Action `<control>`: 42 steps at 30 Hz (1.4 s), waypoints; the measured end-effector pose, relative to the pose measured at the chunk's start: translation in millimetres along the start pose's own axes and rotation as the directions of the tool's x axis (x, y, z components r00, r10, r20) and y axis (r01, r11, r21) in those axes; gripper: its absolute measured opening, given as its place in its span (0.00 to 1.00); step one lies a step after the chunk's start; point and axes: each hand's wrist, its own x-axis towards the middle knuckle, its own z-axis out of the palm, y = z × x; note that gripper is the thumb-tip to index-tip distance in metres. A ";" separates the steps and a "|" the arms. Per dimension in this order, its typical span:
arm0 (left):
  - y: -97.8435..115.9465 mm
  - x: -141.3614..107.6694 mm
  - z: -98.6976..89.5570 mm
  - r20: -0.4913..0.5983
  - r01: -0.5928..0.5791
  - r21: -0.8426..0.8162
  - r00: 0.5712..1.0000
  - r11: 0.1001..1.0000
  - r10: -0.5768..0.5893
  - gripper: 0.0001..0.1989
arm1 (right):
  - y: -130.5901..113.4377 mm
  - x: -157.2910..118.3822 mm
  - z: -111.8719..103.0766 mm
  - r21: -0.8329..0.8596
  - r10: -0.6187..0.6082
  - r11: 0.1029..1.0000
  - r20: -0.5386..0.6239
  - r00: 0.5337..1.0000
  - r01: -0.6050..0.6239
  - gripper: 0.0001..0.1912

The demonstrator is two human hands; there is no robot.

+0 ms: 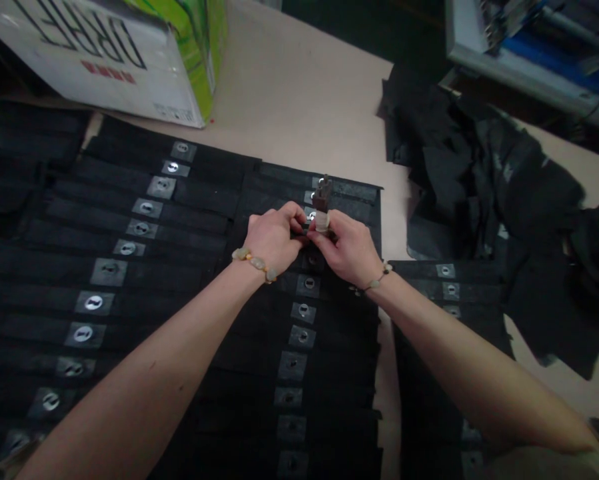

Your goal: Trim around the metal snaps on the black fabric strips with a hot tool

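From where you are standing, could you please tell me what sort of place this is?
Probably a sewing or garment workshop: rows of black fabric pieces with round metal fittings, heaped black cloth, and a worktable.

the fabric strips [329, 353] are black; the counter [289, 80] is pale beige; the box [144, 73] is white and green, with black and red letters.

Chunky stones [257, 264] circle the left wrist [249, 275], thinner beads [375, 283] the right [385, 288].
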 end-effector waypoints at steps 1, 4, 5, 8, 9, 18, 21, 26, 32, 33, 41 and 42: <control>1.3 0.2 -1.2 0.012 0.006 -0.005 1.000 1.000 -0.006 0.11 | 4.2 -3.6 0.7 0.079 0.005 0.997 -0.037 0.999 -0.002 0.06; 6.4 5.2 -6.4 0.023 -0.007 0.002 1.000 1.000 0.007 0.09 | 16.6 -4.8 -2.1 0.361 0.122 0.931 -0.154 0.981 -0.059 0.08; 7.8 8.7 -8.1 0.002 -0.032 0.024 0.999 0.999 0.032 0.09 | 20.9 -2.0 -4.0 0.444 0.179 0.893 -0.196 0.964 -0.075 0.09; 8.7 22.8 -10.9 -0.048 -0.126 0.137 0.990 0.983 0.134 0.10 | 32.6 10.5 -8.2 0.585 0.267 0.809 -0.272 0.924 -0.062 0.12; 7.9 27.7 -10.9 -0.039 -0.143 0.164 0.988 0.976 0.151 0.10 | 35.6 14.4 -8.3 0.596 0.259 0.802 -0.273 0.926 -0.049 0.12; 3.5 41.0 -10.3 0.014 -0.070 0.107 0.997 0.992 0.069 0.10 | 43.6 22.5 0.4 0.440 0.101 0.898 -0.167 0.981 -0.018 0.09; 3.9 41.4 -10.6 0.013 -0.068 0.093 0.998 0.993 0.067 0.09 | 38.8 29.5 -1.7 0.357 0.069 0.934 -0.138 0.988 -0.015 0.08; 1.3 41.7 -9.4 -0.021 -0.031 0.046 0.999 0.998 0.032 0.10 | 23.3 43.9 -6.1 0.044 -0.011 0.999 -0.030 0.999 0.012 0.06; -3.6 40.3 -9.5 -0.010 -0.020 -0.075 1.000 0.997 0.019 0.20 | 13.5 52.1 -13.2 0.089 -0.022 0.996 0.044 0.999 0.018 0.05; -4.1 40.6 -9.6 -0.018 -0.031 -0.063 0.999 0.998 0.030 0.19 | 10.4 54.0 -13.8 0.055 -0.038 0.998 0.074 0.997 0.033 0.05; -1.8 41.9 -9.8 -0.013 -0.023 0.060 1.000 0.998 0.024 0.11 | -2.3 60.0 -9.6 -0.241 -0.001 0.970 0.167 0.986 0.042 0.07; -1.1 41.4 -10.0 -0.017 -0.019 0.040 1.000 0.999 0.019 0.11 | 0.3 56.9 -7.8 -0.222 -0.008 0.974 0.122 0.993 0.035 0.06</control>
